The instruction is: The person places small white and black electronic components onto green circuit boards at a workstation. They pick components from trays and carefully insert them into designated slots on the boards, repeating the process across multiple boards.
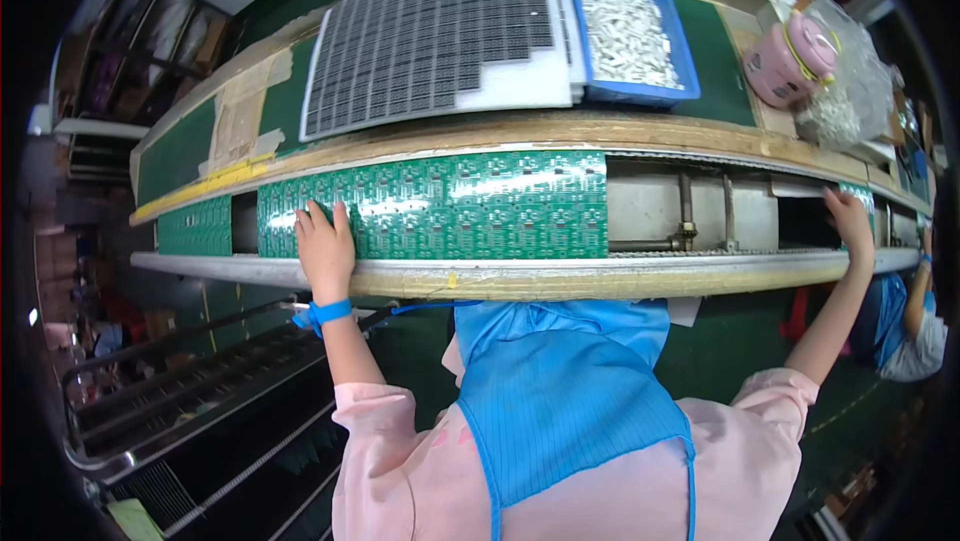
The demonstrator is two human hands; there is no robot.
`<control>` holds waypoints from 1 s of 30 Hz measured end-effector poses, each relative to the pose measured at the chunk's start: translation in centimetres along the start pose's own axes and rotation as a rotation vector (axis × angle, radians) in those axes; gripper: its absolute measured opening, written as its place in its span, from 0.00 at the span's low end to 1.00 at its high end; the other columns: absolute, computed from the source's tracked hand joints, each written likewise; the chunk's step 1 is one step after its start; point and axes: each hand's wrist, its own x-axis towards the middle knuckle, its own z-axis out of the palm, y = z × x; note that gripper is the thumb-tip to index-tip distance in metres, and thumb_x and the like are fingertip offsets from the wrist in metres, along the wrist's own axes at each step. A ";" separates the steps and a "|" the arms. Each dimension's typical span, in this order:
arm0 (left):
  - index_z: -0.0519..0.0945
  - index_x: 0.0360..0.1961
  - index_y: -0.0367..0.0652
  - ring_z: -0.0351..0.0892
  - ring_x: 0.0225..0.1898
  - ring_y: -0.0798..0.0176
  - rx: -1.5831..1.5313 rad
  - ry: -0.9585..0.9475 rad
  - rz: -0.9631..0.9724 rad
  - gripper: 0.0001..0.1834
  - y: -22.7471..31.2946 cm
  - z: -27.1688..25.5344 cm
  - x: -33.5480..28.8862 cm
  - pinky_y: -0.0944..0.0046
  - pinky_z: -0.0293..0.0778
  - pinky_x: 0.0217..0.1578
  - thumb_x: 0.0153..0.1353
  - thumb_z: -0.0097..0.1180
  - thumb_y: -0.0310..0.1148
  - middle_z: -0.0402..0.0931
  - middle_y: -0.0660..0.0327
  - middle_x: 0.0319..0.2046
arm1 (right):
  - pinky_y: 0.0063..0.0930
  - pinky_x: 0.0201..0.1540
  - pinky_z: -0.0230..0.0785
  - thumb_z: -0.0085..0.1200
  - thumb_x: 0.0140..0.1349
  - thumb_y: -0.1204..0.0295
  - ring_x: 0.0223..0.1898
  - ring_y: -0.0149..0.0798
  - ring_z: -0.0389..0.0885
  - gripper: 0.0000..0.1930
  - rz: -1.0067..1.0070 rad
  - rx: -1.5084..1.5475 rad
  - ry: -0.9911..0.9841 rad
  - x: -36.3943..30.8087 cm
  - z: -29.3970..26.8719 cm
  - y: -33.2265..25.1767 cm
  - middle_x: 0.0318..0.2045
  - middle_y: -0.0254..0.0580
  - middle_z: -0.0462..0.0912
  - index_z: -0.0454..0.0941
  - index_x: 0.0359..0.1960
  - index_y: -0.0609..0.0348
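Note:
A long green circuit board panel (480, 206) lies flat across the conveyor rails in front of me. My left hand (326, 241) rests palm down near its left end, fingers spread on the surface. A blue band circles that wrist. Far to the right, my right hand (848, 219) is bent at the left edge of another green circuit board (858, 193), with fingers curled there. My hand covers part of that board. One more green board panel (195, 228) lies at the left end of the rails, past a dark gap.
Behind the conveyor stand a white foam tray of small black parts (430, 46) and a blue bin (690, 76) of white pieces. A pink container (790, 61) stands beside plastic bags. A black rack (200, 411) is at lower left. Another person (910, 326) works at far right.

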 end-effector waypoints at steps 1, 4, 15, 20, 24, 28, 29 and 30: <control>0.63 0.69 0.29 0.60 0.69 0.30 0.000 -0.022 0.004 0.41 1.7 0.1 -1.2 0.43 0.59 0.68 0.72 0.42 0.58 0.60 0.31 0.68 | 0.22 0.33 0.69 0.55 0.69 0.64 0.27 0.27 0.75 0.16 0.029 -0.025 0.022 -1.4 -1.5 0.4 0.27 0.33 0.82 0.85 0.37 0.67; 0.68 0.64 0.28 0.65 0.64 0.29 0.144 -0.033 0.026 0.39 3.7 -4.8 0.2 0.44 0.63 0.65 0.72 0.43 0.58 0.66 0.31 0.63 | 0.27 0.37 0.71 0.59 0.65 0.68 0.32 0.28 0.77 0.13 -0.455 0.214 0.009 -4.1 5.4 -10.2 0.29 0.37 0.83 0.83 0.36 0.71; 0.86 0.32 0.45 0.80 0.42 0.53 -0.121 0.319 1.207 0.07 33.4 -9.2 -0.2 0.54 0.75 0.41 0.58 0.63 0.36 0.84 0.58 0.31 | 0.42 0.49 0.75 0.63 0.56 0.65 0.46 0.49 0.79 0.10 -0.792 -0.498 0.408 3.3 13.5 -23.5 0.36 0.41 0.88 0.88 0.38 0.52; 0.89 0.30 0.51 0.80 0.47 0.56 0.053 0.240 1.087 0.06 38.1 -3.3 2.7 0.50 0.69 0.44 0.54 0.63 0.36 0.87 0.62 0.32 | 0.43 0.45 0.76 0.62 0.54 0.68 0.46 0.48 0.80 0.07 -0.679 -0.666 0.410 5.6 13.8 -23.8 0.36 0.42 0.88 0.87 0.33 0.53; 0.89 0.29 0.54 0.79 0.47 0.58 0.039 0.276 1.066 0.06 38.4 -2.5 2.7 0.53 0.68 0.44 0.54 0.61 0.32 0.87 0.63 0.31 | 0.42 0.41 0.76 0.63 0.52 0.70 0.46 0.48 0.81 0.05 -0.677 -0.714 0.473 5.5 14.5 -23.7 0.33 0.42 0.88 0.87 0.31 0.52; 0.88 0.28 0.53 0.80 0.45 0.57 0.002 0.311 1.084 0.05 38.1 -2.2 2.5 0.54 0.69 0.43 0.54 0.61 0.32 0.87 0.61 0.30 | 0.43 0.41 0.77 0.63 0.55 0.68 0.43 0.49 0.81 0.05 -0.700 -0.573 0.520 5.2 14.7 -22.9 0.32 0.44 0.88 0.87 0.30 0.54; 0.88 0.27 0.53 0.80 0.45 0.57 -0.017 0.306 1.097 0.04 38.0 -2.2 2.8 0.54 0.69 0.43 0.53 0.62 0.32 0.87 0.61 0.30 | 0.43 0.41 0.77 0.64 0.55 0.67 0.42 0.50 0.81 0.06 -0.708 -0.498 0.551 5.3 14.8 -22.6 0.32 0.45 0.87 0.86 0.30 0.54; 0.88 0.27 0.53 0.80 0.45 0.56 -0.037 0.300 1.109 0.04 38.1 -2.2 3.2 0.54 0.69 0.43 0.52 0.63 0.32 0.87 0.61 0.30 | 0.44 0.41 0.77 0.64 0.56 0.67 0.42 0.50 0.82 0.06 -0.716 -0.424 0.580 5.3 14.9 -22.3 0.32 0.45 0.87 0.86 0.30 0.55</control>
